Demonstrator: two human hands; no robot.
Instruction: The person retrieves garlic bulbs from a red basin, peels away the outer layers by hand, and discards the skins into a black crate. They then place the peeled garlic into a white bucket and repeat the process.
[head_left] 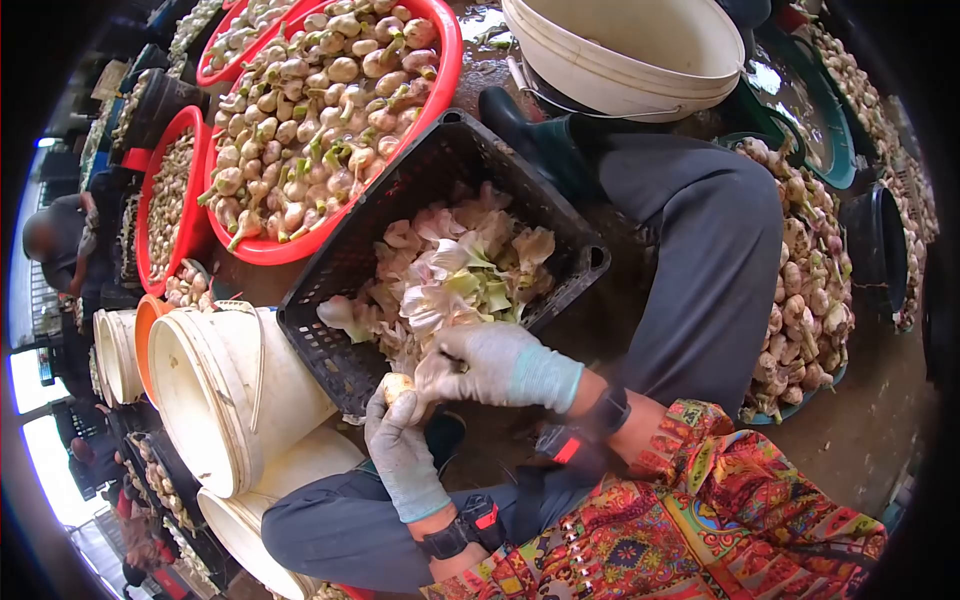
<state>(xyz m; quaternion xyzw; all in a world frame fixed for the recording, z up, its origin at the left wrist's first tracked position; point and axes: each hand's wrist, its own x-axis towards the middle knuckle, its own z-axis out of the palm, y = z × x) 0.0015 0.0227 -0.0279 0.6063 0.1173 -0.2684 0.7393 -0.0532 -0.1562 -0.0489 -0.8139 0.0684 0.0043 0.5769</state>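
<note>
Head view, the only one supplied. Your left hand is closed around a pale garlic bulb, thumb against it, the bulb showing at the fingertips. Your right hand is bent in close beside it, fingers drawn together; whether they pinch skin or a tool cannot be told (a dark patch shows at the glove, nature unclear). Both hands are gloved, at the near corner of a black crate.

Principal risk, in my judgement: the bulb slipping. Your hold sits at the fingertips, and gloved fingers may feel a loose skin shift too late. Directly ahead of your hands lies a heap of garlic skins, much the same colour as the bulb; a dropped one could be lost among them, or fall outside the near wall to the floor.

Second risk: if the right hand does hold a blade, your left thumb sits close to its path, and a slip would cause a cut.

Lesser risk: a wide swing to the left of your left hand could knock the white bucket, which stands close beside the crate.
</note>
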